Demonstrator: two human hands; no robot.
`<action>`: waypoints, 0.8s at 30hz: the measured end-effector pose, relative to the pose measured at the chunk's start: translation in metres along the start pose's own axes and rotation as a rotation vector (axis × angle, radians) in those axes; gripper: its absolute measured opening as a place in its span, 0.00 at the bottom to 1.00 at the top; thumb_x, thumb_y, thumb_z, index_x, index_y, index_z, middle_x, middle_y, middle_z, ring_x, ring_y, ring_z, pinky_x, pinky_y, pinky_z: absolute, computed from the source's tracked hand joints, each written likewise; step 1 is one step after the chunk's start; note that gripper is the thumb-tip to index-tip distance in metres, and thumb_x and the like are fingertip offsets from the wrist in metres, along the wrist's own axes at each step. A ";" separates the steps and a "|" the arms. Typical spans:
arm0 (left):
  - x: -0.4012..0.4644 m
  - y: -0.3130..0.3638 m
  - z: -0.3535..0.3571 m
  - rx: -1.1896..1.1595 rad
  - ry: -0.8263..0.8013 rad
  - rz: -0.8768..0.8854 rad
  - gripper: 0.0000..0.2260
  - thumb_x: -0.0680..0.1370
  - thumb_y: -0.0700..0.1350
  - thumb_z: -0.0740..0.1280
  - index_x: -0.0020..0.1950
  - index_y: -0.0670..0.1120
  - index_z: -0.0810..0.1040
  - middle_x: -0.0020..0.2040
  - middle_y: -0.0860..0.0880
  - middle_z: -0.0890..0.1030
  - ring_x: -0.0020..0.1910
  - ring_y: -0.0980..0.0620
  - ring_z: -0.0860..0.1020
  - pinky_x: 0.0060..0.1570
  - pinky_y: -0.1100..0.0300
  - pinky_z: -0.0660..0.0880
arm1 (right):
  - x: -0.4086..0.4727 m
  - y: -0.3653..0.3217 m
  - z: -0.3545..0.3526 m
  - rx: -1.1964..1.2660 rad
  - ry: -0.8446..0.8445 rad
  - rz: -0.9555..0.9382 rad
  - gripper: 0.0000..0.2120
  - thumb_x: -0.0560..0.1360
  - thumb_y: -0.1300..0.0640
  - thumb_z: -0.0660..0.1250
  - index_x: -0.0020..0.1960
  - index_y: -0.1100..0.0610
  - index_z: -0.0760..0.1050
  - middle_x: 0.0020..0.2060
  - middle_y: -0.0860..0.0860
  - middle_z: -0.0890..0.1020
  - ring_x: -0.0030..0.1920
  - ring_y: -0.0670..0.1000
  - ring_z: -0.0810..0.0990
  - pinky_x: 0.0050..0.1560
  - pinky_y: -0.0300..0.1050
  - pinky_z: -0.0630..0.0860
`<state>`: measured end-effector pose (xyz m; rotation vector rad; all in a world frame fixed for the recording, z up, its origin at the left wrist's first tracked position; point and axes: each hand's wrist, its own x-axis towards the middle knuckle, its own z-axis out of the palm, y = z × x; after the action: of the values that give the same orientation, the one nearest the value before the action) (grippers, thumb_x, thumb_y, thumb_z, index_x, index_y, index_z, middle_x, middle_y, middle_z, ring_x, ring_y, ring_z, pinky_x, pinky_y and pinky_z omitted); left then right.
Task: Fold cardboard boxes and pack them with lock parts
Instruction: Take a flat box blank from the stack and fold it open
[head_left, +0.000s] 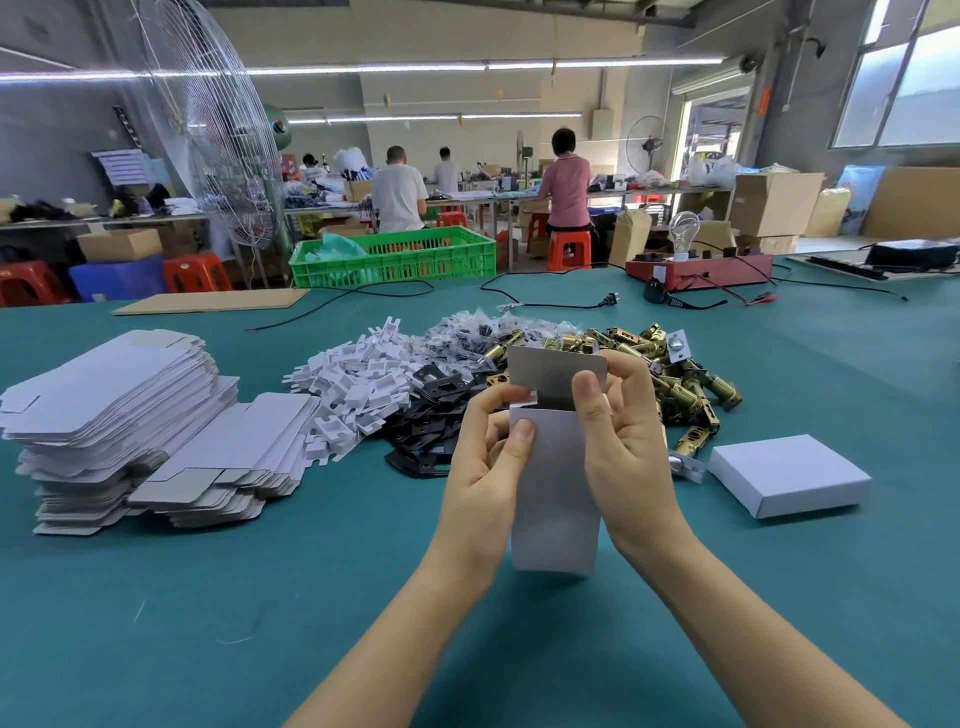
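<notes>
Gripping a half-folded white box between them, the left hand and right hand hold it upright above the green table, top flap raised, its inside hidden. Just right of the right hand lies a closed white box; brass latches are heaped behind it.

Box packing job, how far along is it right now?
Done: one closed white box lies on the table. In hand: the left hand and right hand hold a box being folded, top flap open. Left: the stack of flat blanks and the brass latches.
</notes>
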<state>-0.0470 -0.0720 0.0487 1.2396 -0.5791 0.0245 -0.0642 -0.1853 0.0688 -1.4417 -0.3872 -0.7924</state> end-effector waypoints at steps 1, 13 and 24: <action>0.000 0.000 0.000 0.004 -0.002 0.002 0.09 0.76 0.50 0.63 0.51 0.63 0.78 0.45 0.52 0.79 0.46 0.54 0.77 0.49 0.56 0.72 | 0.000 0.000 0.001 -0.006 0.000 -0.004 0.04 0.79 0.51 0.58 0.51 0.51 0.68 0.34 0.36 0.75 0.31 0.37 0.70 0.33 0.28 0.69; -0.004 0.003 0.006 0.039 -0.024 0.006 0.09 0.78 0.49 0.60 0.57 0.55 0.72 0.50 0.45 0.75 0.49 0.47 0.72 0.54 0.48 0.69 | 0.002 -0.001 0.002 -0.032 0.087 0.068 0.11 0.80 0.46 0.54 0.42 0.49 0.67 0.34 0.40 0.68 0.37 0.42 0.66 0.40 0.31 0.66; -0.003 0.009 0.013 0.127 0.017 0.081 0.08 0.79 0.51 0.57 0.53 0.49 0.70 0.41 0.52 0.71 0.40 0.57 0.69 0.44 0.65 0.70 | 0.001 -0.007 0.003 0.025 0.120 0.188 0.25 0.74 0.35 0.58 0.43 0.59 0.65 0.41 0.54 0.69 0.44 0.51 0.67 0.49 0.51 0.65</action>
<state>-0.0572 -0.0796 0.0575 1.3368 -0.6201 0.1412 -0.0673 -0.1827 0.0748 -1.3775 -0.1668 -0.7151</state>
